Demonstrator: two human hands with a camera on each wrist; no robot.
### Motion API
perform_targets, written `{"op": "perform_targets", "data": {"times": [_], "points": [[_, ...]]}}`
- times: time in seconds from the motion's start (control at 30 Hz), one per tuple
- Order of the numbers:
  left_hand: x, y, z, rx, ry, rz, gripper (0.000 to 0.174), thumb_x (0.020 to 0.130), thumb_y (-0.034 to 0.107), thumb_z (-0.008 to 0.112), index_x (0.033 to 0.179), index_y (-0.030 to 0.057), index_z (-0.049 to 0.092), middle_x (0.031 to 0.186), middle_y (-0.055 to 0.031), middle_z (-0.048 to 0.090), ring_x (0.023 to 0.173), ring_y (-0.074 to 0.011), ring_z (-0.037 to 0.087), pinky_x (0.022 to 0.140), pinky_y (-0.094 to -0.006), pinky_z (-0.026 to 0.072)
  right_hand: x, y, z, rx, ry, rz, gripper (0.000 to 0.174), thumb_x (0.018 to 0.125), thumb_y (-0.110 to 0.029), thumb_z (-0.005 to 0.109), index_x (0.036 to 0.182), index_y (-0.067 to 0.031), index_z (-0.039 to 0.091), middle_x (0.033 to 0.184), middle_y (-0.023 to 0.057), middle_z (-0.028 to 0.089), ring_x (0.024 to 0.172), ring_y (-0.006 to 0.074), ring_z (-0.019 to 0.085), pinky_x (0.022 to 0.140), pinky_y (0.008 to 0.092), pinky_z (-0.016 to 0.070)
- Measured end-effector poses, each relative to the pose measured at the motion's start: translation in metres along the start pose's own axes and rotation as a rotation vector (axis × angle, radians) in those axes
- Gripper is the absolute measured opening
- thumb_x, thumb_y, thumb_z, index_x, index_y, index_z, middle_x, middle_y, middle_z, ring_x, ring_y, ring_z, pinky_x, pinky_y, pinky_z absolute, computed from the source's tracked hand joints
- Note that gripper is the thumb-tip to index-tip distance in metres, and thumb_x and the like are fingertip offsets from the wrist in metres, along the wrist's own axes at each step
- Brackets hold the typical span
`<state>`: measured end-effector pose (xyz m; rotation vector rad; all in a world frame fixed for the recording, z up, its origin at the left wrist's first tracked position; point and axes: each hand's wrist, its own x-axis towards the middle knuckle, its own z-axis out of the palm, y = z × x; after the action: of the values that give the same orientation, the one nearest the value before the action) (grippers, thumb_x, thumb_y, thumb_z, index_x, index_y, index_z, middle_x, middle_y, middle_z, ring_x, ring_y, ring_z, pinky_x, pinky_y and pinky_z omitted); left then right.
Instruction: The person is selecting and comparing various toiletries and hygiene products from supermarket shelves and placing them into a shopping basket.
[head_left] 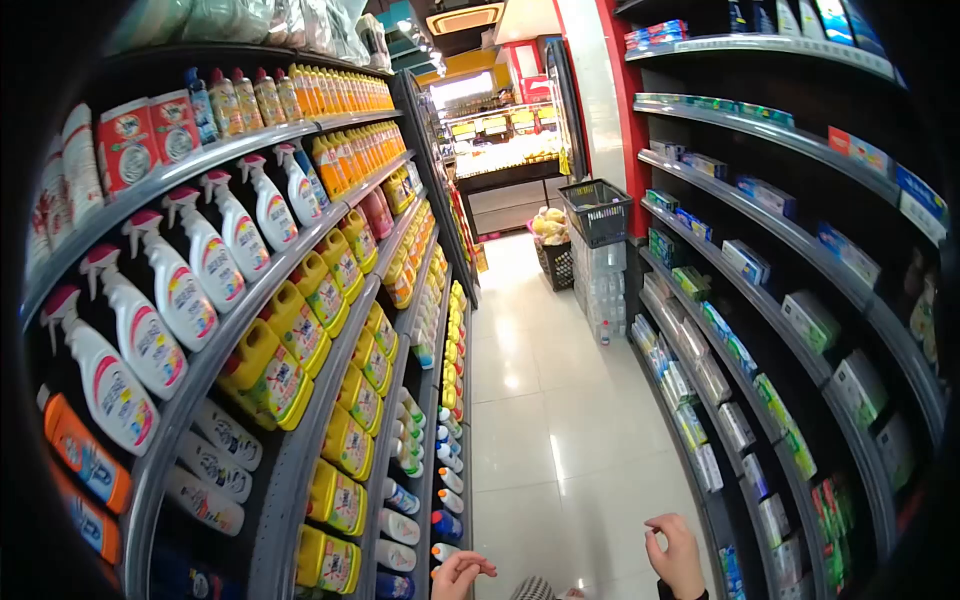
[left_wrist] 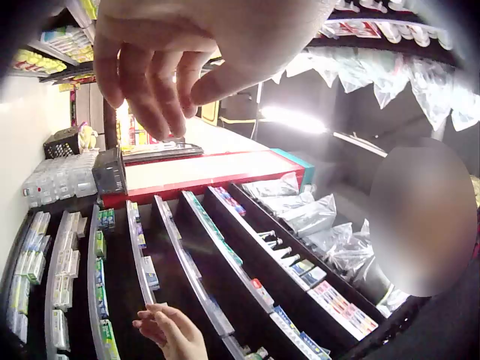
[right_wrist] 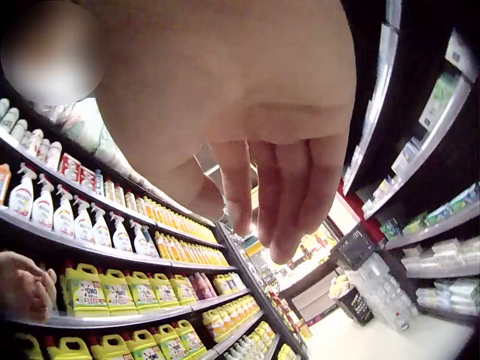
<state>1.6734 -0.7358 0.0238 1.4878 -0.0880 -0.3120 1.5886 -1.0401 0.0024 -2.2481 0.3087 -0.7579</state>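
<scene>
Low in the head view, my left hand (head_left: pixel 461 576) hovers over the aisle beside the left shelf's lower bottles, its fingers loosely bent around nothing. My right hand (head_left: pixel 676 556) hangs to the right, thumb and fingers apart, holding nothing. Both wrist views show relaxed fingers, those of the left hand (left_wrist: pixel 195 60) and the right hand (right_wrist: pixel 277 150), with bare palms. Yellow jugs (head_left: pixel 285 335) line the left shelves, nearest the left hand's side. White spray bottles (head_left: pixel 145 320) with pink triggers stand in a row above them. Toothpaste-like boxes (head_left: pixel 770 400) lie along the right shelves, nearest the right hand.
A tiled floor (head_left: pixel 540 430) runs between the two shelf units. Farther along stand a black basket (head_left: pixel 597 212) on stacked clear bottle packs (head_left: pixel 600 285) and a second basket (head_left: pixel 556 266) holding yellowish goods. A lit display counter (head_left: pixel 505 150) closes off the far end.
</scene>
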Motion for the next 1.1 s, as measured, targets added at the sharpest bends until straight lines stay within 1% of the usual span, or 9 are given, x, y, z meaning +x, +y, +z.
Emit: {"op": "perform_targets", "data": {"times": [0.1,0.17,0.23,0.33,0.47,0.57,0.73,0.97,1.1], "points": [[0.058,0.003,-0.002,-0.015,-0.029,-0.026,0.014,0.091,0.016,0.051,0.101,0.008,0.057,0.087,-0.0022,0.061,0.072,-0.0067,0.052,0.06,-0.0187,0.0382,0.043,0.012,0.014,0.02,-0.041,0.054,0.013,0.076,-0.003,0.06,0.089,-0.0026,0.062,0.085,0.0131,0.06,0.076,0.0288,0.061,0.067,0.0355,0.0492],[0.102,0.0,0.0,0.03,-0.007,-0.071,0.015,0.092,0.017,0.05,0.099,0.0057,0.057,0.085,-0.0035,0.061,0.075,-0.009,0.054,0.063,-0.0206,0.04,0.073,0.024,0.026,-0.019,-0.156,0.111,0.019,0.081,-0.007,0.06,0.098,0.0004,0.059,0.095,0.0206,0.059,0.092,0.0391,0.057,0.076,0.0405,0.0474],[0.15,-0.01,0.003,-0.001,0.016,-0.063,0.016,0.091,0.016,0.051,0.095,0.0012,0.057,0.083,-0.0059,0.06,0.079,-0.0156,0.058,0.076,-0.027,0.045,0.11,0.033,0.044,-0.034,-0.146,0.086,0.013,0.083,0.0,0.054,0.095,0.0008,0.06,0.092,0.0201,0.06,0.089,0.0366,0.058,0.076,0.0386,0.0468],[0.24,-0.032,0.013,-0.082,-0.026,0.028,0.018,0.09,0.014,0.053,0.095,-0.0024,0.059,0.084,-0.0083,0.061,0.082,-0.0178,0.06,0.077,-0.0283,0.0465,0.177,0.047,0.068,-0.088,-0.104,0.127,0.013,0.085,-0.004,0.054,0.096,-0.0003,0.06,0.094,0.0174,0.061,0.091,0.0342,0.059,0.077,0.0376,0.0469],[0.356,0.008,0.021,-0.025,-0.094,0.062,0.018,0.09,0.013,0.052,0.096,-0.0034,0.058,0.084,-0.0099,0.061,0.082,-0.0185,0.06,0.077,-0.029,0.0467,0.275,0.078,0.115,-0.153,-0.1,0.043,0.024,0.084,-0.011,0.06,0.106,-0.0028,0.058,0.091,0.0154,0.06,0.087,0.032,0.059,0.077,0.0359,0.0473],[0.443,0.031,0.013,-0.084,-0.055,0.148,0.016,0.09,0.011,0.052,0.096,-0.0029,0.058,0.083,-0.0094,0.061,0.082,-0.0183,0.06,0.076,-0.0293,0.0469,0.389,0.052,0.146,-0.068,-0.167,0.042,0.013,0.078,-0.005,0.061,0.09,-0.003,0.062,0.085,0.0123,0.06,0.076,0.0273,0.062,0.067,0.0347,0.0492],[0.542,0.059,0.009,-0.029,0.081,0.132,0.015,0.09,0.009,0.05,0.095,-0.002,0.058,0.083,-0.0085,0.06,0.078,-0.0176,0.058,0.076,-0.0292,0.0462,0.506,0.085,0.215,-0.12,-0.167,-0.09,0.015,0.079,-0.007,0.061,0.093,-0.0028,0.061,0.085,0.0122,0.06,0.078,0.0279,0.061,0.067,0.0348,0.0489],[0.65,0.061,-0.007,-0.047,0.22,-0.067,0.019,0.092,0.02,0.05,0.098,0.0047,0.058,0.087,-0.0048,0.06,0.082,-0.0148,0.058,0.075,-0.0271,0.0447,0.614,0.119,0.284,-0.025,-0.3,-0.009,0.013,0.08,-0.009,0.061,0.091,-0.0045,0.06,0.085,0.0111,0.06,0.075,0.0285,0.06,0.065,0.0352,0.0487],[0.727,0.072,0.004,0.058,0.237,-0.012,0.016,0.093,0.019,0.049,0.095,0.0047,0.057,0.089,-0.0042,0.059,0.086,-0.0138,0.057,0.076,-0.0274,0.0444,0.691,0.156,0.34,-0.039,-0.385,-0.027,0.014,0.082,-0.014,0.059,0.094,-0.006,0.06,0.086,0.0101,0.06,0.075,0.0288,0.06,0.066,0.0359,0.0491]]}}
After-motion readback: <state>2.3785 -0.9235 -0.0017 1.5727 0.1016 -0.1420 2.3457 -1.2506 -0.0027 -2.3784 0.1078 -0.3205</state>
